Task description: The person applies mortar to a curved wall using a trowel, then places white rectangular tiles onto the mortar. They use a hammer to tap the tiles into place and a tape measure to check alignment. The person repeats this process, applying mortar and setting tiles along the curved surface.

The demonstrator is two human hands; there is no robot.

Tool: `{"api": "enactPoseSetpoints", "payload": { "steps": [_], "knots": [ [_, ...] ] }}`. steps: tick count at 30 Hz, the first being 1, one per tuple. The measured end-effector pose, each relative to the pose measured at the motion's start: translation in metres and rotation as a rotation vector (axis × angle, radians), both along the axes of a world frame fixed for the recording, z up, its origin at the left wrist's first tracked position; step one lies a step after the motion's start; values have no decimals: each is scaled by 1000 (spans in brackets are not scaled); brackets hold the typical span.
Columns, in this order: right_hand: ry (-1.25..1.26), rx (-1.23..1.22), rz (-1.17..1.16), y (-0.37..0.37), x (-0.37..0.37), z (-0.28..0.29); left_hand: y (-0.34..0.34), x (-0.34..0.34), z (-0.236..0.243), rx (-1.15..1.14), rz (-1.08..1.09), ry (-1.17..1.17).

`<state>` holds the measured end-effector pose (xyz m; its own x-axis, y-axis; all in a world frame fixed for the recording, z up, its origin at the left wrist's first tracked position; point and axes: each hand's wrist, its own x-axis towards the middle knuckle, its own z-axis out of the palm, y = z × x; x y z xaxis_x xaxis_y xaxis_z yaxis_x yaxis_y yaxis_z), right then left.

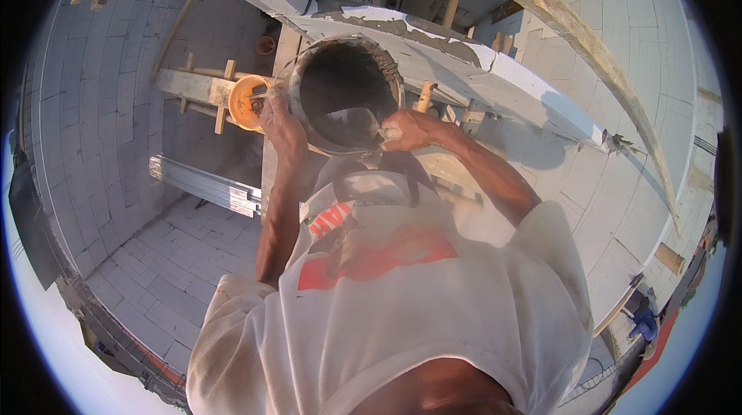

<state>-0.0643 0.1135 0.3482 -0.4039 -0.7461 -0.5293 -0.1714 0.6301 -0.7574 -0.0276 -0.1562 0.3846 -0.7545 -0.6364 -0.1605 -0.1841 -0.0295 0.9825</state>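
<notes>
**The Trowel Was Down in the Big Bucket**

The right hand was closed tight on the trowel. The trowel's flat blade was inside the big dark bucket, near the side closest to the person's tummy. The bucket's mouth faced up, and its rim was rough with crust.

The left hand was between the big bucket and a small orange bucket. Its fingers were bent by the orange rim, but I could not tell if they held it or just touched it. Some small things sat in the orange bucket, too tiny to name.

The scooping looked like it was in the middle. The blade had not come out of the bucket. How much stuff was left inside was too dark to see.

Past the bucket, rough grey mortar lay along the top of a pale block wall. That part seemed done. The smoother, whiter stretch to its right had less on it, so maybe some was left to do there.
</notes>
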Motion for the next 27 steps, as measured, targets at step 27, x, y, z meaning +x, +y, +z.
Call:
{"api": "enactPoseSetpoints", "payload": {
  "steps": [27],
  "knots": [
    [875, 925, -669, 258, 6, -61, 31, 33, -24, -150, -136, -62]
  ]
}}
